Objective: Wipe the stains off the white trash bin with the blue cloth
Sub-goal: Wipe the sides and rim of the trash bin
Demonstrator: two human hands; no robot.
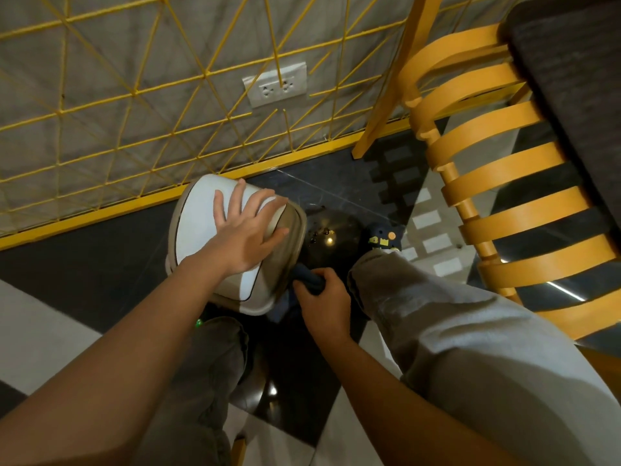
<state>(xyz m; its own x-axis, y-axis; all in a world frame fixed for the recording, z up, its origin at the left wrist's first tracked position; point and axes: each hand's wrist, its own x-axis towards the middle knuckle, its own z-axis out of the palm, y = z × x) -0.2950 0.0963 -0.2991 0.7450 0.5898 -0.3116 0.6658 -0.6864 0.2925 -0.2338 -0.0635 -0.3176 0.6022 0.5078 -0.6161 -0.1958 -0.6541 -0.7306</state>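
The white trash bin [196, 230] stands on the dark floor by the wall, seen from above with its flat lid facing me. My left hand [247, 232] rests flat on the lid, fingers spread. Low beside the bin's right wall, my right hand [321, 297] grips the bunched dark blue cloth [311, 279] and holds it against that wall. Most of the bin's right side lies in shadow, and I cannot make out any stains there.
A yellow wire grid [134, 95] covers the grey wall, with a double socket [275, 85] behind it. A yellow slatted chair [497, 169] stands at the right. My knees and a shoe [384, 238] flank the bin on the black-and-white tile floor.
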